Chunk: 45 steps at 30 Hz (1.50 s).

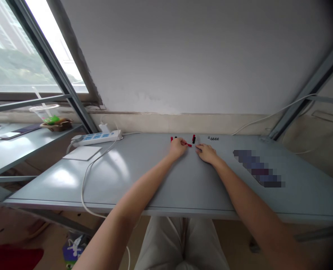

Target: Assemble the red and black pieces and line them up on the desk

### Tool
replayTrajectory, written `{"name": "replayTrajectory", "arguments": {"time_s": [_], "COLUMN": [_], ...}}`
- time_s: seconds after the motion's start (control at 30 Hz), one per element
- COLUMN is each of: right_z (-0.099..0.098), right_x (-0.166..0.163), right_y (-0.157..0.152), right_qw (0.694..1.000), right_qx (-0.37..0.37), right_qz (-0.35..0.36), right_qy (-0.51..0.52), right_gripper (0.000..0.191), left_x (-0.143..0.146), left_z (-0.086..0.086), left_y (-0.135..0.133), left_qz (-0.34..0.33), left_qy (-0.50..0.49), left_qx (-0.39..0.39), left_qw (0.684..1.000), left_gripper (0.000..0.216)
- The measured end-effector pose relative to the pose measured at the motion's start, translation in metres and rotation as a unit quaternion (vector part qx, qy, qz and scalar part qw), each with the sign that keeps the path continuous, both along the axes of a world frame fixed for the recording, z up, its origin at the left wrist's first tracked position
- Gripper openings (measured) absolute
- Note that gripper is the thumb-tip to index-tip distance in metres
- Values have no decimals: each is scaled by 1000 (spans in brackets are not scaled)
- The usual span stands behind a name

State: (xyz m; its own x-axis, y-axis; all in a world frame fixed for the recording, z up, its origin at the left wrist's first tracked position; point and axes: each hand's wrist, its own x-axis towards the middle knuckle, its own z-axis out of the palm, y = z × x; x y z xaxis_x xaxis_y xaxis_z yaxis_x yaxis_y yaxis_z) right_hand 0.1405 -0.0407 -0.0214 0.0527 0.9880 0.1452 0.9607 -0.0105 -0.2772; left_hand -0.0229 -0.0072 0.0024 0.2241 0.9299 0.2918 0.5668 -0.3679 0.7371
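Note:
Near the back of the grey table, my left hand (178, 147) pinches a small red stick-like piece (189, 145), its tip pointing right. My right hand (207, 153) lies just to the right, fingers curled low over the tabletop around a small dark piece (199, 149); its kind is too small to make out. Between and behind the hands stands a small red-and-black piece (194, 139), with a clear, see-through item (198, 141) beside it. Another red piece (171, 139) and a black one (176, 137) are just behind my left hand. Several small dark bits (214, 139) form a row beyond my right hand.
A white power strip (101, 138) and a flat white square (82, 153) sit at the table's left. A white cable (84, 180) hangs over the front edge. On the right lies a pixelated, blurred-out object (258, 168). A cup (47, 114) stands on the side table.

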Motion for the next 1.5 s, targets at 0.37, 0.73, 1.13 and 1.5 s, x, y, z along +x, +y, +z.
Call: {"name": "replayTrajectory", "arguments": {"time_s": [0.37, 0.73, 1.13, 1.5], "right_z": [0, 22, 15, 19], "right_x": [-3, -10, -5, -8], "right_y": [-3, -5, 5, 2], "right_qw": [1000, 969, 903, 862], "right_qx": [6, 174, 144, 92], "right_qz": [1, -14, -35, -32], "right_qy": [10, 172, 403, 497], "right_gripper": [40, 19, 19, 19], "left_x": [-10, -14, -16, -17], "left_z": [-14, -3, 0, 5], "left_y": [-11, -23, -25, -29], "left_qz": [7, 42, 42, 20], "left_qy": [-110, -154, -216, -240], "left_qx": [-27, -83, -141, -156], "left_qw": [994, 984, 965, 958], "left_gripper": [14, 14, 16, 18]}}
